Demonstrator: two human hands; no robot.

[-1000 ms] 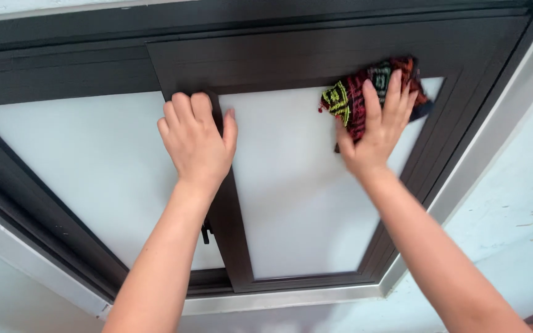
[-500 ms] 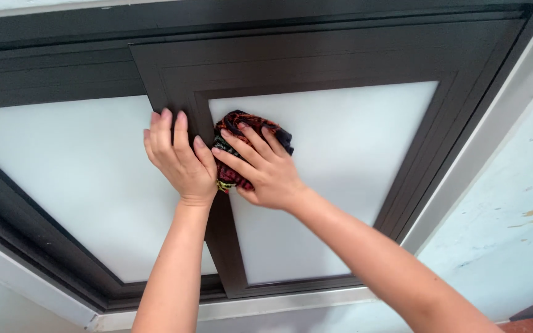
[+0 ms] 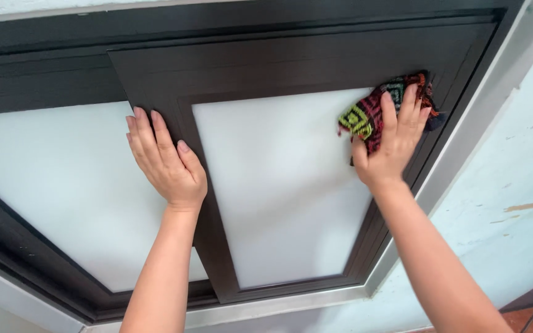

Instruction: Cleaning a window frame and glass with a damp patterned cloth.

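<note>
Frosted glass pane [image 3: 279, 197] now bears the patterned cloth [image 3: 374, 111] at its upper right corner, back from the left edge; the right hand [image 3: 393, 145] presses it flat, fingers spread. Left hand [image 3: 165, 160] stays open-palmed on the dark window frame [image 3: 208, 228].

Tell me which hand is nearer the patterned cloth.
Right. The right hand lies flat on the patterned cloth, pressing it to the frosted pane's upper right corner. The left hand rests apart on the dark centre frame bar.
</note>
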